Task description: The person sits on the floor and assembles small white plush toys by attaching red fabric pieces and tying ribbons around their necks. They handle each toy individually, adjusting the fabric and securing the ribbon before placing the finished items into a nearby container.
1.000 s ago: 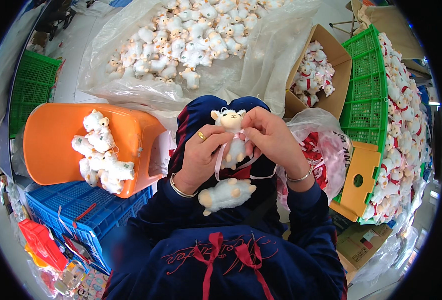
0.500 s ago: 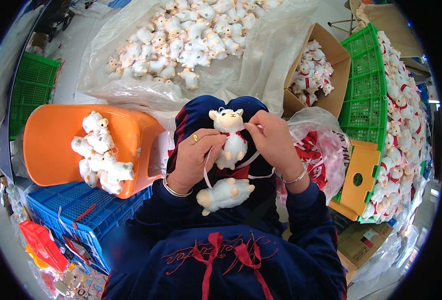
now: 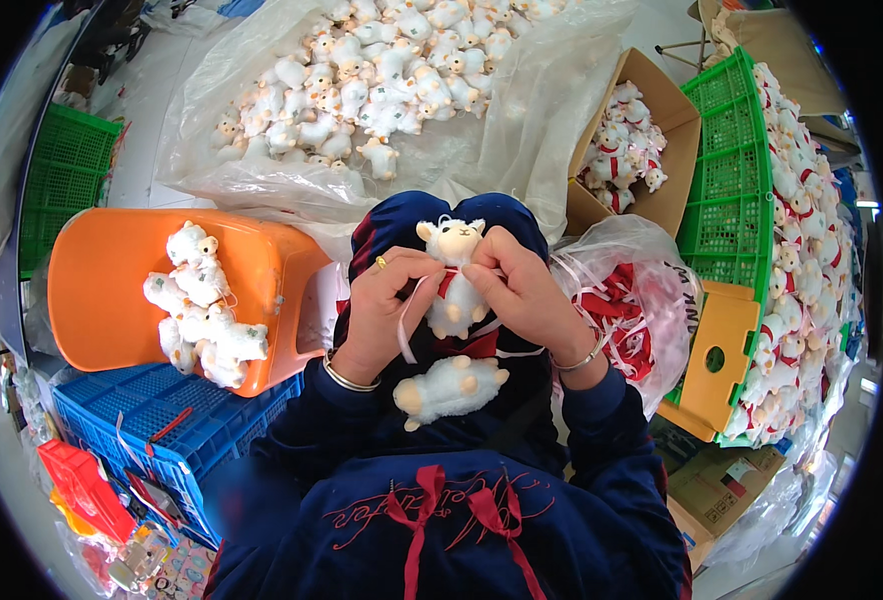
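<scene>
A small white plush sheep point(image 3: 454, 308) rests upright on my lap, face up, with a red scarf point(image 3: 446, 283) at its neck. My left hand point(image 3: 387, 305) pinches a pale ribbon point(image 3: 407, 330) at the left of the neck; the ribbon's loose end hangs below the fingers. My right hand point(image 3: 524, 295) is closed at the other side of the neck, thumb and fingertips together over the chest; whatever they pinch is hidden. Below lies a second plush sheep point(image 3: 450, 390) on its back, touched by neither hand.
An orange plastic chair point(image 3: 92, 290) on the left bears several plush sheep, beside a blue crate point(image 3: 112, 400). Ahead, a heap of sheep point(image 3: 382, 85) lies on clear plastic sheeting. At right are a bag of red scarves point(image 3: 627, 330), a cardboard box point(image 3: 674, 130) and a green crate point(image 3: 727, 170).
My right hand has moved left and inward, from beside the sheep's head to over its chest. The left hand has shifted slightly left and up with the ribbon.
</scene>
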A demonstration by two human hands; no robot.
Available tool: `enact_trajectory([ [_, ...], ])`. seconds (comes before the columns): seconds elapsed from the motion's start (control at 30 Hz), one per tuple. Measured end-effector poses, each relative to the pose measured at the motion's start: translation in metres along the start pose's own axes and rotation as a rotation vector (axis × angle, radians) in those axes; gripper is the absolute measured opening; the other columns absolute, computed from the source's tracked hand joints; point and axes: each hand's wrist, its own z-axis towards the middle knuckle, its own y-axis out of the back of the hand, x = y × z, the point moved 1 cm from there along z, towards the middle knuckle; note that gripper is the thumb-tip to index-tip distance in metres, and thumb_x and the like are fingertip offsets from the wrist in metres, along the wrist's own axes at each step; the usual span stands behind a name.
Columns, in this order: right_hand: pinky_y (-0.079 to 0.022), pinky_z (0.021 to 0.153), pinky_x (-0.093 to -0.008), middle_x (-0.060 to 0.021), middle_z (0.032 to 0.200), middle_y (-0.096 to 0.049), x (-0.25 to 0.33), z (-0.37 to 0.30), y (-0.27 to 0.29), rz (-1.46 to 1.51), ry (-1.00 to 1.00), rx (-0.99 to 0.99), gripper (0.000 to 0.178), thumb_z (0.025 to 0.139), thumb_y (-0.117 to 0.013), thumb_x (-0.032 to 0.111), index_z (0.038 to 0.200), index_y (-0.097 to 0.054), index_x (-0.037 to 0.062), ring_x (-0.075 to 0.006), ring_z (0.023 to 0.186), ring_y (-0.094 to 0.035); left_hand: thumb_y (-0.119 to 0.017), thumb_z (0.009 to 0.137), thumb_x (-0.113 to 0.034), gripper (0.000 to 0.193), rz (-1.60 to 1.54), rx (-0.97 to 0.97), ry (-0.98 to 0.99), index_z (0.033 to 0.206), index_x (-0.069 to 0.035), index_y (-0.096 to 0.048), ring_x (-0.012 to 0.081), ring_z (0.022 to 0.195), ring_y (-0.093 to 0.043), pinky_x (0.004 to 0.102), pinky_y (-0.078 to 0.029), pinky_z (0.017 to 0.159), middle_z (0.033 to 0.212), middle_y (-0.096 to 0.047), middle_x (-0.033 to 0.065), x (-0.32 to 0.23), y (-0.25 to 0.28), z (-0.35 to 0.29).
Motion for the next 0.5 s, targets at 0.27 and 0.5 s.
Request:
enact_trajectory([
  [0.27, -0.047, 0.063, -0.0336, -0.0099, 0.076, -0.059, 0.006, 0.001, -0.018, -0.214, 0.059, -0.148, 0.015, 0.092, -0.07, 0.009, 0.1, -0.059, 0.0043, -0.0226, 0.067, -0.058, -0.077, 0.089, 0.001, 0.016, -0.186, 0.07, 0.036, 0.104, -0.003, -0.074, 0.0143, 0.08, -0.066, 0.0255, -0.051, 0.07, 0.096, -0.07, 0.0068, -0.001, -0.001, -0.001],
  [0.5, -0.051, 0.066, -0.0378, -0.0142, 0.081, -0.063, 0.004, -0.005, -0.027, -0.276, 0.114, -0.25, 0.011, 0.092, -0.068, 0.01, 0.098, -0.062, 0.0034, -0.031, 0.07, -0.063, -0.069, 0.095, -0.004, 0.01, -0.365, 0.325, -0.002, 0.102, 0.0, -0.075, 0.0154, 0.081, -0.067, 0.0243, -0.052, 0.072, 0.1, -0.07, 0.01, 0.0, 0.018, 0.007],
])
